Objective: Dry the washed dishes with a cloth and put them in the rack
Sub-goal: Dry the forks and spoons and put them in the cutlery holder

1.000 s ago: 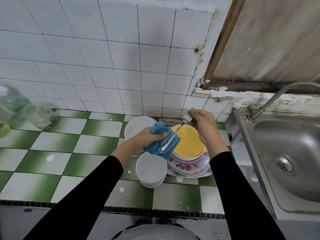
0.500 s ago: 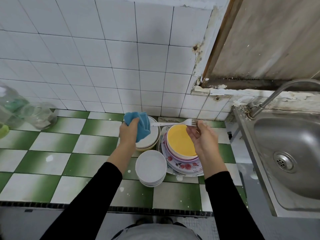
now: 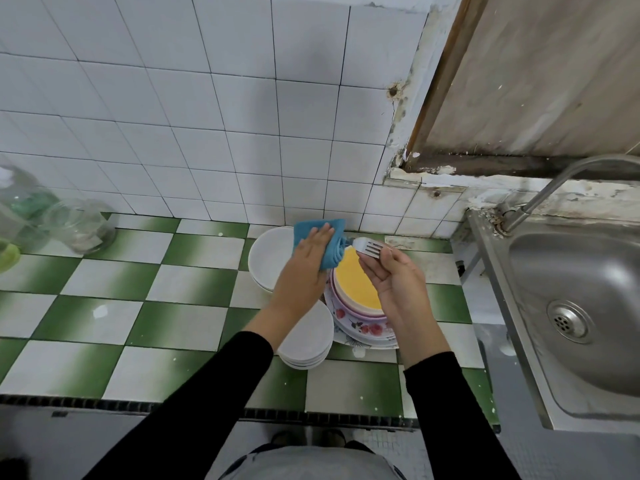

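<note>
My left hand [image 3: 308, 258] grips a blue cloth [image 3: 330, 247] that is wrapped around the handle of a metal fork [image 3: 369, 245]. My right hand [image 3: 394, 278] holds the fork near its tines, palm up. Both hands hover over the dishes on the green-and-white tiled counter [image 3: 180, 317]. Below them stands a stack of plates with a yellow one [image 3: 356, 282] on top and flowered ones [image 3: 360, 327] beneath. A stack of white bowls [image 3: 266, 258] is at the back left, and white saucers [image 3: 308, 344] are in front. No rack is in view.
A steel sink [image 3: 581, 306] with a curved tap [image 3: 543, 192] lies to the right. Clear glass jars [image 3: 79, 226] and a plastic bottle [image 3: 20, 202] stand at the counter's far left. White wall tiles rise behind the dishes.
The cloth in my left hand has moved right along the fork, from its handle end back up close to the tines. The fork stays roughly level in my right hand.
</note>
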### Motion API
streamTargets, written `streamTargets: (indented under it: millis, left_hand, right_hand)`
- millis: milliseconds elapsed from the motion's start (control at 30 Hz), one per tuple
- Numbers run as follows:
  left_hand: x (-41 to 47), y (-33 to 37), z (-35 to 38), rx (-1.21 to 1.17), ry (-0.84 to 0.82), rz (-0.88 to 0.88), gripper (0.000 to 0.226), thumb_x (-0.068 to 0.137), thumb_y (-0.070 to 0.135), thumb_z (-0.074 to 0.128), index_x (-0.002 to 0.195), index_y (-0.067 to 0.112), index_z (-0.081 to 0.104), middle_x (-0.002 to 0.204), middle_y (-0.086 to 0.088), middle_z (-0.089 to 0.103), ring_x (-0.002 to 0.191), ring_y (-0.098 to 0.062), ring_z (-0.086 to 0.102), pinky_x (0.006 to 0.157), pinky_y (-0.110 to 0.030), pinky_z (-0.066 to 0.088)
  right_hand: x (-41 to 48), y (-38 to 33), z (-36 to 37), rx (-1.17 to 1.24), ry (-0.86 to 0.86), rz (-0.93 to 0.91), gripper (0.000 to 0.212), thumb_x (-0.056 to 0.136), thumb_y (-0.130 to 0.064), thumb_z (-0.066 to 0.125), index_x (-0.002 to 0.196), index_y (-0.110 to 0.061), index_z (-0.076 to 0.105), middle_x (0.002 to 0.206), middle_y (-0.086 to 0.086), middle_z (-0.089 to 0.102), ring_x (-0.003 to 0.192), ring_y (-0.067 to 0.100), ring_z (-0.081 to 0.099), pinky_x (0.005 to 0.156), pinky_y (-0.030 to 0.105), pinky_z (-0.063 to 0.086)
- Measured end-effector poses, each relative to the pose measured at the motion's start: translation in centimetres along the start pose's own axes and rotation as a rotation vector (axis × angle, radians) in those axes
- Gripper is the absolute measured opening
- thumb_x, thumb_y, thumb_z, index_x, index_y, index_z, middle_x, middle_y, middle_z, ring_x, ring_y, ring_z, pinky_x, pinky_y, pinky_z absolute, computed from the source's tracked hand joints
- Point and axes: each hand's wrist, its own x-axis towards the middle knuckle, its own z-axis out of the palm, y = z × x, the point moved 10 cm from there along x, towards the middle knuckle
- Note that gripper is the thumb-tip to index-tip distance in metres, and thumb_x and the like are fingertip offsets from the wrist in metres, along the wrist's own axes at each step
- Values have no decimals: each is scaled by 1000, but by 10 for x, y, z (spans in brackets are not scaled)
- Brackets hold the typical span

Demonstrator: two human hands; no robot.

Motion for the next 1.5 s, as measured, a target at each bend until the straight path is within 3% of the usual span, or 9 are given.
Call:
streamTargets:
  millis: [100, 300, 567, 700, 900, 1000, 1133, 1333, 1500]
  left_hand:
    - [3, -14, -7, 9, 30, -120, 62, 97, 8, 53, 153, 14, 27, 159, -1, 27, 149, -21, 18, 119, -45, 27]
    - [-7, 23, 5, 9, 45, 71, 66, 96, 6, 55, 154, 16, 23, 160, 4, 23, 145, -4, 5, 120, -33, 17]
    - [3, -23, -27, 68, 91, -70, 65, 94, -1, 52, 153, 12, 25, 159, -5, 28, 149, -24, 19, 118, -47, 27]
    - [-2, 14, -17, 98, 84, 86, 65, 94, 4, 54, 153, 10, 26, 159, -4, 27, 149, -20, 15, 121, -40, 14]
    - [1, 23, -20, 185, 95, 204, 60, 92, 12, 55, 149, 7, 35, 152, -8, 40, 144, -25, 30, 119, -40, 17]
    - [6, 10, -34, 227, 130, 187, 57, 87, 7, 64, 141, 4, 46, 140, -14, 53, 132, -31, 46, 115, -44, 31]
    - [8, 5, -44, 281, 134, 236, 42, 81, 4, 71, 122, 3, 61, 112, -14, 67, 101, -32, 63, 90, -44, 54]
    - [7, -2, -23, -50, -7, 1, 28, 86, 20, 55, 108, 7, 66, 89, -7, 70, 77, -24, 63, 72, -33, 53]
    - [1, 11, -7, -207, -103, -57, 20, 85, 26, 55, 93, 14, 68, 70, 5, 61, 60, -5, 53, 63, -21, 46]
  right_hand:
    - [-4, 0, -2, 2, -3, 4, 15, 103, -2, 45, 102, 1, 60, 80, 14, 76, 68, 20, 75, 74, 30, 63]
    - [-3, 1, 8, 27, -4, 6, 14, 103, 2, 45, 96, -1, 57, 71, 13, 74, 63, 21, 74, 73, 32, 63]
    - [-9, -18, 1, 35, -40, -18, 15, 101, 3, 46, 96, 1, 60, 78, 16, 75, 67, 22, 75, 69, 30, 62]
    - [-9, -4, 13, 30, -33, 21, 10, 102, 2, 47, 101, 2, 57, 78, 17, 75, 66, 23, 75, 68, 31, 63]
    - [-8, -8, 12, 39, -45, 28, 10, 101, 4, 47, 103, 4, 57, 82, 21, 74, 69, 26, 75, 71, 33, 63]
    - [-9, -21, 7, 34, -61, 16, 15, 101, 5, 45, 97, 3, 59, 82, 19, 74, 70, 26, 75, 71, 33, 63]
    - [-5, -32, 7, -12, -91, 28, 13, 101, 3, 46, 98, 4, 59, 80, 17, 75, 71, 25, 75, 71, 32, 63]
    - [7, -49, 27, -236, -154, -95, 19, 99, -25, 59, 100, -6, 63, 95, 8, 74, 90, 18, 72, 83, 30, 59]
    - [14, -35, 28, -568, -123, -171, 9, 97, -25, 64, 103, -18, 65, 89, -2, 68, 80, 8, 65, 76, 28, 52]
